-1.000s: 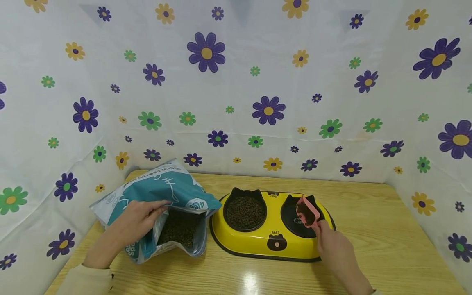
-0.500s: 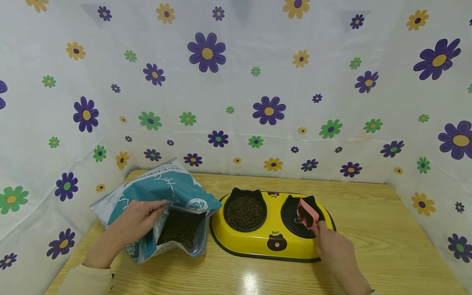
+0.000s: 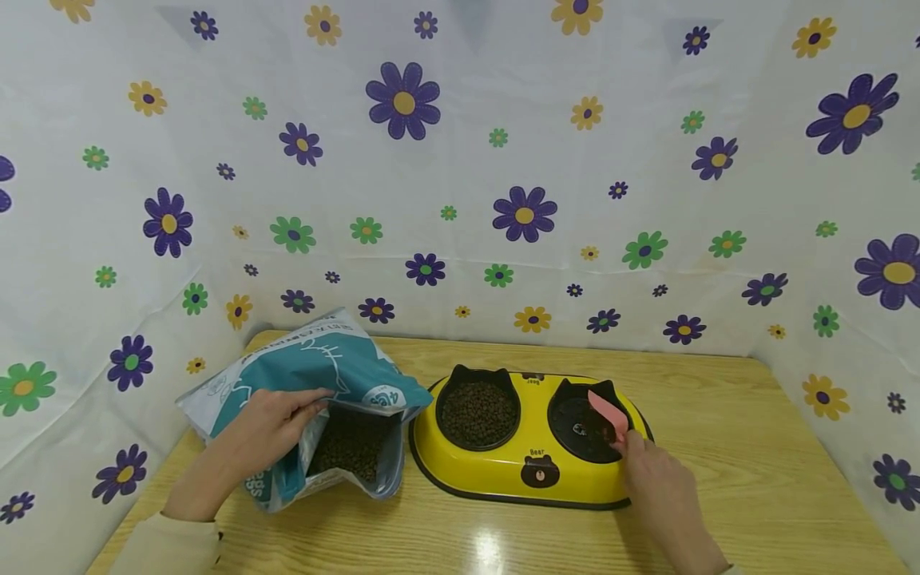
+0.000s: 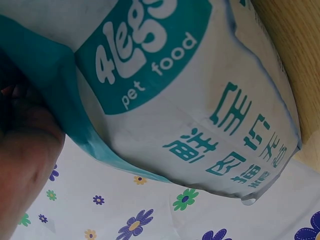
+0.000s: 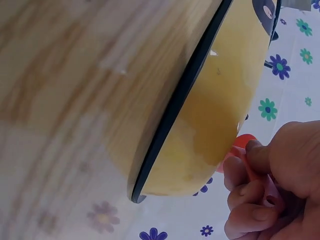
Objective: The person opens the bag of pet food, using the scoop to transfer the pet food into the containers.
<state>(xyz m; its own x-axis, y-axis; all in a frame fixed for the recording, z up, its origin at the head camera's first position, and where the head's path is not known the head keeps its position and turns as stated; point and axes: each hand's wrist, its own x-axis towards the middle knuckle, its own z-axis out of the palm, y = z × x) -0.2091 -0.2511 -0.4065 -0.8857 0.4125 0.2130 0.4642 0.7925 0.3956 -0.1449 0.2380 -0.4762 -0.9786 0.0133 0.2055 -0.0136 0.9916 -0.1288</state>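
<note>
My right hand (image 3: 664, 487) grips the handle of a pink scoop (image 3: 608, 412), its fingers curled round it in the right wrist view (image 5: 265, 185). The scoop is tipped on its side over the right black bowl (image 3: 571, 427), with some dark kibble by its lower edge. Kibble (image 3: 478, 414) fills much of the left bowl. Both bowls sit in a yellow double feeder (image 3: 535, 435) with a bear print. My left hand (image 3: 266, 431) pinches the upper edge of an opened teal and white pet food bag (image 3: 316, 363). Dark kibble (image 3: 348, 447) shows inside its mouth.
The bag lies on the wooden table (image 3: 733, 447) just left of the feeder, close to its rim. A white flowered cloth (image 3: 460, 176) stands behind the table and along both sides.
The pink scoop has turned over further above the right bowl, and the kibble seen inside it is no longer in sight. My left hand and the bag have stayed still.
</note>
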